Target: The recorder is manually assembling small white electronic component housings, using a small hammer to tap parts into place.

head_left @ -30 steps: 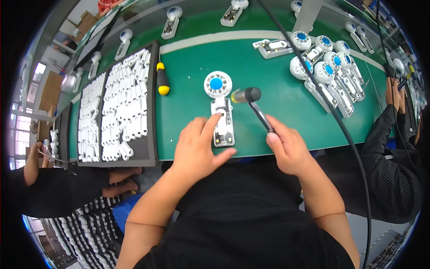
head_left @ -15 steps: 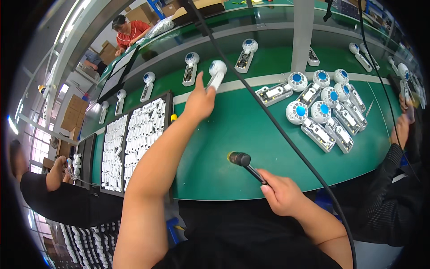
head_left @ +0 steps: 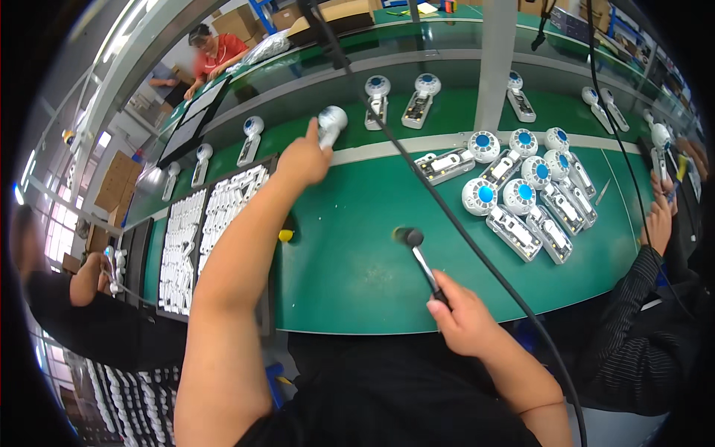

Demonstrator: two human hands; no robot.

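Note:
My left hand (head_left: 302, 158) is stretched far out over the green bench and holds a white device with a round head (head_left: 328, 123) on the grey conveyor strip at the back. My right hand (head_left: 462, 319) stays near the bench's front edge, gripping the thin handle of a small black-headed mallet (head_left: 410, 240) whose head rests on the green mat (head_left: 357, 246). A black cable (head_left: 447, 216) runs across the mat past that hand.
Several finished white devices with blue round heads (head_left: 521, 195) lie in a cluster at the right. Black trays of white parts (head_left: 201, 238) sit at the left. More devices (head_left: 419, 100) ride the back strip. Other people work at the left, right and far back.
My left hand lifted the white device from the mat in front of me and carried it out to the back strip. The right hand drew the mallet back toward the front edge.

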